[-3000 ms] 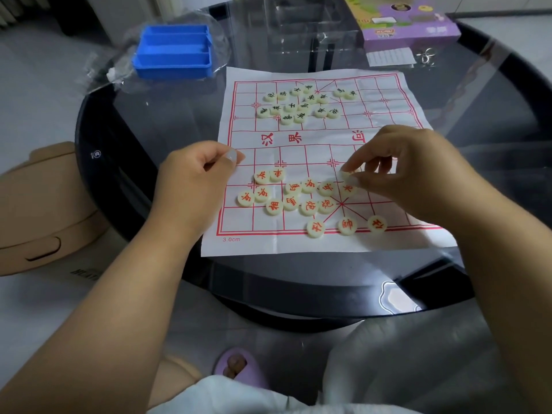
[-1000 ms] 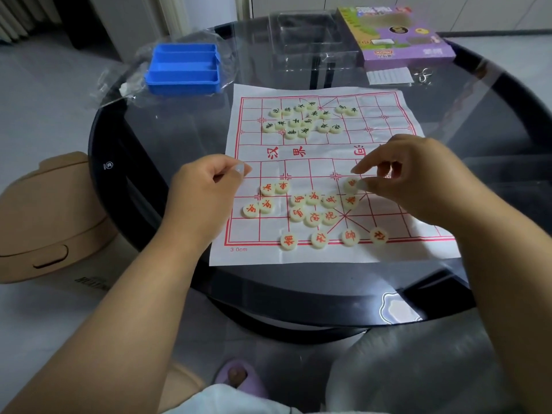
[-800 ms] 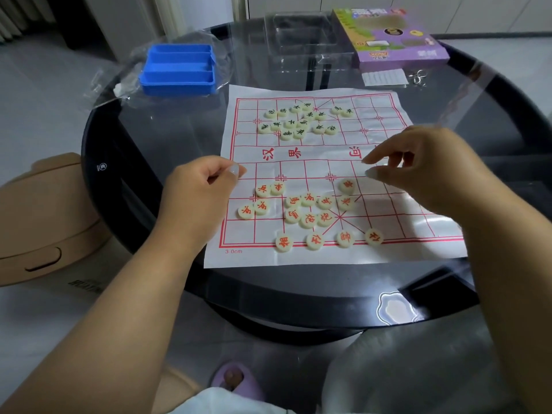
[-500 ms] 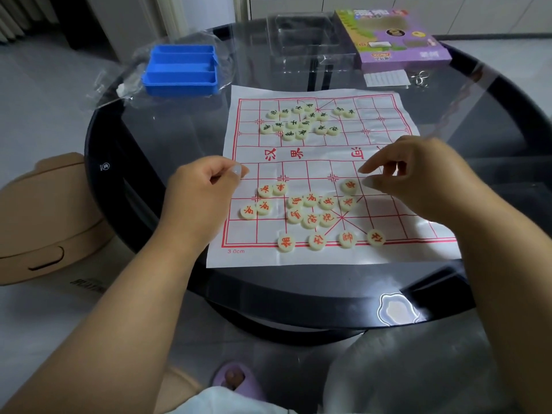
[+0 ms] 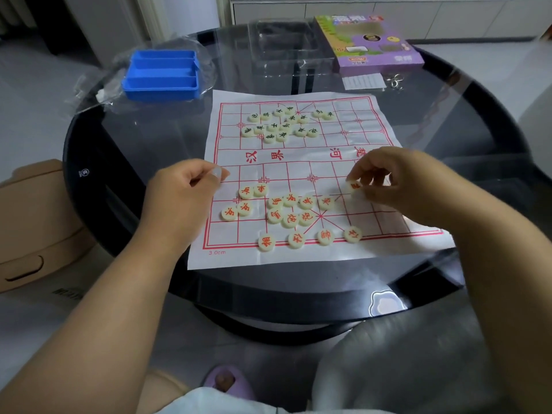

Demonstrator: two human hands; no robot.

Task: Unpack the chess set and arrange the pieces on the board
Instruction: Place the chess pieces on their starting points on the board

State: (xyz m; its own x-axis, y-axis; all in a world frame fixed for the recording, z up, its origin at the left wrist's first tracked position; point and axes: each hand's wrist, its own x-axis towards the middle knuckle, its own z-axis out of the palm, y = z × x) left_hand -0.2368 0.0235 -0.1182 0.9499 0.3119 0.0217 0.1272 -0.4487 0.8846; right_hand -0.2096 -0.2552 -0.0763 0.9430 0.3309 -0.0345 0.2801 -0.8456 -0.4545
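Fingertips (image 5: 360, 178) of our right hand (image 5: 397, 180) pinch a red piece (image 5: 354, 186) just right of the loose red cluster (image 5: 294, 209) — a clumsy set-down could scatter it — while our left hand (image 5: 182, 198), curled at the cluster's left, grips something we cannot make out.

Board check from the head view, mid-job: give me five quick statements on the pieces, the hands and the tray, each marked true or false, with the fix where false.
1. The right hand pinches a red-lettered piece over the board. True.
2. Four red pieces sit along the near edge line of the board. True.
3. The green-lettered pieces are set out in their starting rows. False: they lie in a loose cluster on the far half.
4. The blue tray stands on the board. False: it is on the glass table, beyond the board's far left corner.
5. The left hand holds the purple box. False: the box lies at the far edge of the table, and the left hand is at the board's left edge.
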